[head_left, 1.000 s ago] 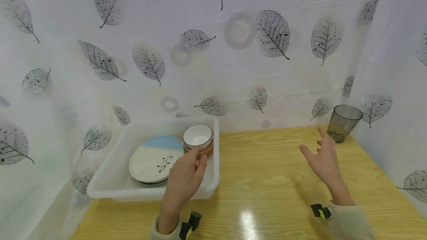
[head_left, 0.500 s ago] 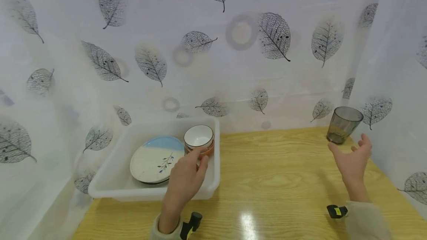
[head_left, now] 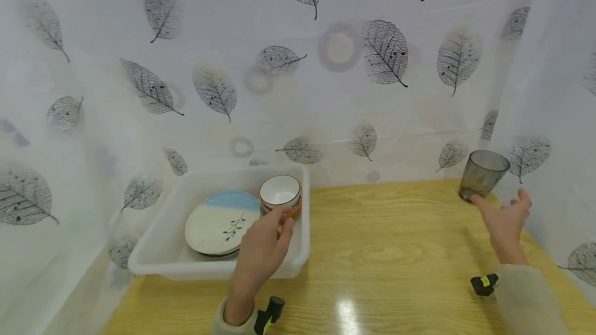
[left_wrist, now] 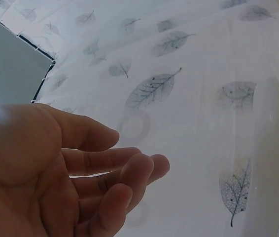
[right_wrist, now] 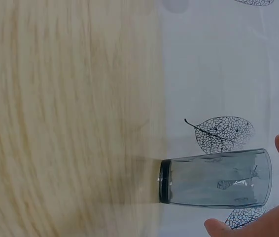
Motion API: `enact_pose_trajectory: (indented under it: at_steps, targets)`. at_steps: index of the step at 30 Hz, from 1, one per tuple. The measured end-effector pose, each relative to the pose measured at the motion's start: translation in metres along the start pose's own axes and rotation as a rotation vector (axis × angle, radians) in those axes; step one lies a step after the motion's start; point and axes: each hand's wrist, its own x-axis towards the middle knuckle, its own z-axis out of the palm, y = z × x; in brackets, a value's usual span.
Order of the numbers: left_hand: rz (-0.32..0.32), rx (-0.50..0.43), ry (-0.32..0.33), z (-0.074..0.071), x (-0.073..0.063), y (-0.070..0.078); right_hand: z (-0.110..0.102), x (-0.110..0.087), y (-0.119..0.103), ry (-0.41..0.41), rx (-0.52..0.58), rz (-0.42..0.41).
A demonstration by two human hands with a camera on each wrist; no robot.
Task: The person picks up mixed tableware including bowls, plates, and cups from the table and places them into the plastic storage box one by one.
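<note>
A grey see-through drinking glass (head_left: 484, 173) stands upright at the table's far right corner. Just in front of it is my right hand (head_left: 505, 221), thumb and fingers spread apart with nothing between them. In the right wrist view the glass (right_wrist: 216, 178) lies between my thumb and fingertips, which show at the right edge. My left hand (head_left: 262, 249) hovers over the near right part of a white plastic basin (head_left: 304, 231), its fingers loosely bent and holding nothing. Inside the basin are a white bowl (head_left: 280, 191) stacked on an orange one (head_left: 295, 212), and a blue-and-cream plate (head_left: 211, 229) with a twig pattern.
The basin takes up the left of the wood-grain table (head_left: 377, 252). A whitish curtain with leaf prints (head_left: 385, 51) closes off the back and both sides, close behind the glass. Another plate's dark rim shows under the top plate.
My right hand has moved right, from left of the glass to in front of it, staying spread. The left hand keeps its place over the basin. The glass has not moved.
</note>
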Motion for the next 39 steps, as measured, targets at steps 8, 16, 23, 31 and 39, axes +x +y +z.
enact_pose_trajectory:
  at_steps: [8,16,23,31,39]
  targets:
    - [0.014,0.01,0.001,0.001,0.002,-0.002,-0.002,0.013,0.003,-0.022,-0.057,0.0]
    - [0.018,0.002,-0.004,0.003,0.003,-0.002,-0.004,0.024,0.004,-0.045,-0.08,0.011]
    - [0.014,0.0,-0.008,0.003,0.002,-0.001,-0.006,0.034,0.007,-0.036,-0.107,0.023]
    - [0.02,0.008,-0.009,0.003,0.002,-0.002,-0.01,0.046,0.013,-0.046,-0.112,0.045]
    - [0.008,0.013,-0.02,0.002,0.001,-0.002,-0.011,0.055,0.016,-0.064,-0.119,0.041]
